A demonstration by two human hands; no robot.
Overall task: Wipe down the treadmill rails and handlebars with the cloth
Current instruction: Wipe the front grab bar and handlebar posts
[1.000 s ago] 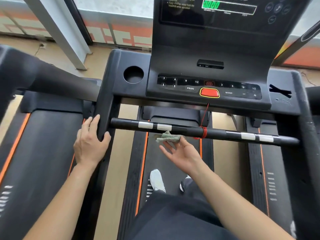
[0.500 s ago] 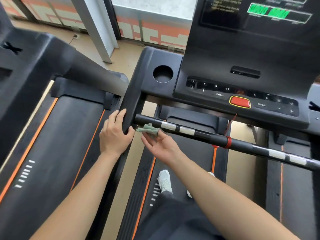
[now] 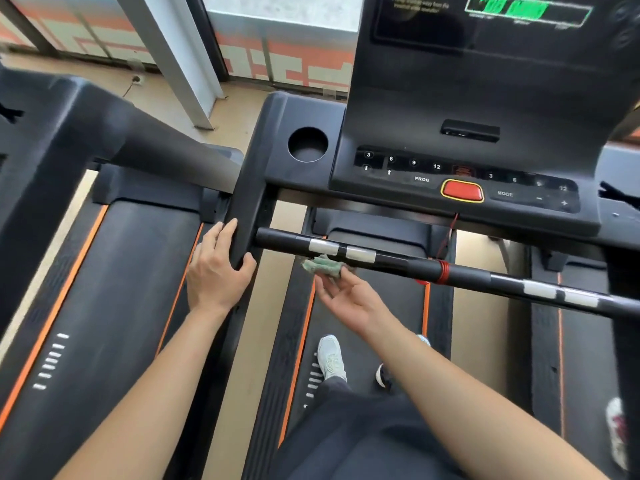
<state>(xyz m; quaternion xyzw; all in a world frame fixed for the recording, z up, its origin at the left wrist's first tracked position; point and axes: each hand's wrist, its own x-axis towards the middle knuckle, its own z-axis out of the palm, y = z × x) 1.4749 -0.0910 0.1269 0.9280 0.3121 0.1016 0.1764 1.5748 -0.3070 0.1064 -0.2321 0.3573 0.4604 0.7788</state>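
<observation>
Two hands [image 3: 216,275], one cloth [image 3: 322,265], one handlebar [image 3: 467,276] (four silver bands [image 3: 360,253]), one side rail [image 3: 247,216].

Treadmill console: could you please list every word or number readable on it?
"3", "6", "9", "12": left keys of the console.
"PROG": under them.
"MODE", "-", "+": right of the red button.
"3", "6", "12": right keys, faint.
Screen text: blurred.
</observation>
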